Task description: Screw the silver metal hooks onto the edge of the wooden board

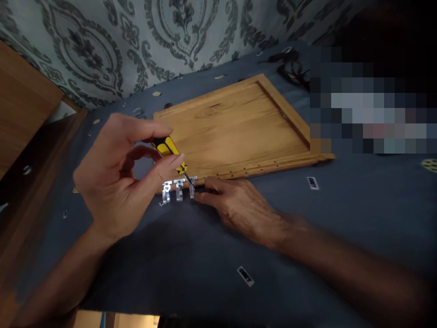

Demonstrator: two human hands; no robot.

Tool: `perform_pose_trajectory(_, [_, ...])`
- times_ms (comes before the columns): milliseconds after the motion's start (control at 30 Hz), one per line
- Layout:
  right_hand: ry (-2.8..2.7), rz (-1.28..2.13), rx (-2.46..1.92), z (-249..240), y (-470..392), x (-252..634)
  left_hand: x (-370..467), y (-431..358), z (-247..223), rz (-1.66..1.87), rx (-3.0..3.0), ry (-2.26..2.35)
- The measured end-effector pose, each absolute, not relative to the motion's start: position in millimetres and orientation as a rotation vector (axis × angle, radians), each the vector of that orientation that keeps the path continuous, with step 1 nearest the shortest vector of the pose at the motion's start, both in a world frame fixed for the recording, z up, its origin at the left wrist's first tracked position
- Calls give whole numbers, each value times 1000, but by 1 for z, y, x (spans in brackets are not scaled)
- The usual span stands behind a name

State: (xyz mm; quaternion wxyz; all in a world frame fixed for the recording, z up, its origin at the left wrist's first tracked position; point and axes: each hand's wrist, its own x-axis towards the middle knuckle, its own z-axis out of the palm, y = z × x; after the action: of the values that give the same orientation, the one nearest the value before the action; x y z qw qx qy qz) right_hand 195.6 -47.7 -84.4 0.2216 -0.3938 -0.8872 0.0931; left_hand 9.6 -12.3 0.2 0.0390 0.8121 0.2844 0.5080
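Note:
My left hand grips a yellow and black screwdriver between thumb and fingers. Its shaft slants down to the third of three silver metal brackets, which sit in a row on the near edge of a wooden panel. My right hand is closed at that edge, with thumb and forefinger at the third bracket, seemingly steadying it. Several small dark holes run along the panel's edge to the right of the brackets. The screw under the tip is too small to make out.
The panel lies on a dark blue printed cloth. A patterned grey curtain or wall rises behind. Dark cords or tools lie at the back right, by a blurred-out area. Wooden furniture stands at the left.

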Motion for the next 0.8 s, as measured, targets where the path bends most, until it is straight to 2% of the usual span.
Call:
perform_pose_trajectory(133, [-2444, 245, -1077, -85, -48, 195, 12, -18, 5, 1513, 2440, 1039])
perform_pose_trajectory(467, [-2454, 264, -1088, -86, -48, 196, 9, -13, 4, 1514, 2554, 881])
perform_pose_trajectory(667, [-2448, 253, -1086, -86, -48, 196, 11, -18, 7, 1483, 2521, 1064])
perform_pose_trajectory(800, [-2447, 252, -1086, -85, -48, 195, 8, -17, 6, 1503, 2537, 1003])
